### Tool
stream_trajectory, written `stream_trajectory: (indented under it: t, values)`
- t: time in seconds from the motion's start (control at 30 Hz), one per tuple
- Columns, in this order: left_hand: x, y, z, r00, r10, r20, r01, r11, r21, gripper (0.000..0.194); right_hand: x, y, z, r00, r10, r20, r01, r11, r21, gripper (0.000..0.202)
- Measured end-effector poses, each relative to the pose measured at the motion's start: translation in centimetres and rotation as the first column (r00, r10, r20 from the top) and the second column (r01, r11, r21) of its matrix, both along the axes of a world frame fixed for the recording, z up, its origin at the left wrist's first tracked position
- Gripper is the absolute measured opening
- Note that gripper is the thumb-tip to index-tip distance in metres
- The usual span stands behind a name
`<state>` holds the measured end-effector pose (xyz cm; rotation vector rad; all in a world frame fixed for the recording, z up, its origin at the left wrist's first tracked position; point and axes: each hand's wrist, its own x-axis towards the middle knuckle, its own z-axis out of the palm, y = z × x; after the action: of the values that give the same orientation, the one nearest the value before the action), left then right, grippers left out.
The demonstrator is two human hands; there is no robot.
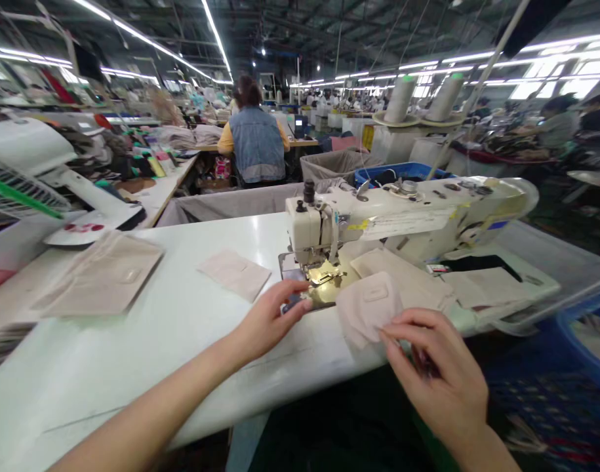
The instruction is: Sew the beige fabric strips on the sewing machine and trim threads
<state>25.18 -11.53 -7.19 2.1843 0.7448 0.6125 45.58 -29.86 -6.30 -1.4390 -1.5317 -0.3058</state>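
Beige fabric piece [366, 314], at the near edge of the counter [132, 354], just in front of the sewing machine [412, 216]. My right hand [444, 377] pinches its lower right corner, thumb against fingertips. Something dark shows inside the curl of those fingers; I can't tell what. My left hand [270, 314] lies by the brass plate [324, 272] under the needle area, thumb and forefinger spread, a gap between the tips.

Progress, my reading: the held piece carries a small rectangular outline near its top, so at least that detail looks done. The fabric stack [98, 282] at the counter's left side shows a similar outline on top, which I take for finished work; can't count the layers. 1 loose fabric piece [235, 272] lies flat toward the far edge, its mark too faint to judge. More beige cloth [393, 272] lies beside the machine, and a pale panel [481, 288] near the right end; probably work remaining.

Room: widest bare stretch runs from the near edge up between stack and loose piece. Right end is tight: machine arm, cloth, then a translucent bin [565, 255] against that side. Held piece sits close to the near edge; a careless pull could drop it.
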Motion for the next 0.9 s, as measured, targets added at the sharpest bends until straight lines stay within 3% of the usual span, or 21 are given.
stream_trajectory:
  t: [0.03,0.1,0.17,0.23,0.37,0.47,0.53,0.6,0.7,0.9]
  values:
    - [0.5,-1.0,0.0,0.995,-0.046,0.091,0.066,0.971,-0.230,0.033,-0.9,-0.1,-0.3,0.999,0.053,-0.003,-0.053,0.999,0.012,0.024]
    - [1.2,-2.3,-0.2,0.973,-0.052,0.227,0.176,0.802,-0.571,0.037,-2.0,-0.2,-0.7,0.988,0.157,-0.008,-0.157,0.988,0.003,0.027]
    - [1.4,-2.5,-0.4,0.959,0.014,0.283,0.206,0.653,-0.729,0.040,-2.1,-0.2,-1.1,0.973,0.225,-0.058,-0.229,0.972,-0.061,0.024]
    - [1.1,-2.2,-0.2,0.957,0.048,0.286,0.201,0.602,-0.773,0.040,-1.4,0.1,-1.3,0.961,0.226,-0.159,-0.247,0.960,-0.132,0.027]
    - [0.4,-1.5,1.7,0.963,-0.153,0.223,0.269,0.603,-0.751,0.035,0.1,1.5,-1.2,0.905,0.210,-0.371,-0.322,0.906,-0.273,0.052]
    - [0.4,-1.4,3.0,0.946,-0.283,0.161,0.309,0.626,-0.716,0.032,0.6,2.9,-1.1,0.823,0.266,-0.502,-0.502,0.754,-0.424,0.054]
    - [0.3,-1.1,3.2,0.968,-0.211,0.138,0.247,0.682,-0.688,0.034,0.8,3.7,-1.4,0.791,0.212,-0.574,-0.545,0.671,-0.502,0.032]
    - [-0.1,-0.5,2.9,0.991,-0.043,0.125,0.118,0.720,-0.684,0.037,1.4,4.2,-1.8,0.785,0.107,-0.610,-0.519,0.653,-0.552,0.020]
    - [-1.0,0.7,2.1,0.979,0.161,0.127,-0.021,0.693,-0.721,0.042,2.6,4.0,-2.6,0.783,-0.007,-0.623,-0.457,0.672,-0.583,0.027]
    - [-1.3,1.7,0.7,0.954,0.268,0.132,-0.069,0.629,-0.775,0.043,2.6,2.2,-3.8,0.716,-0.106,-0.690,-0.447,0.690,-0.569,0.034]
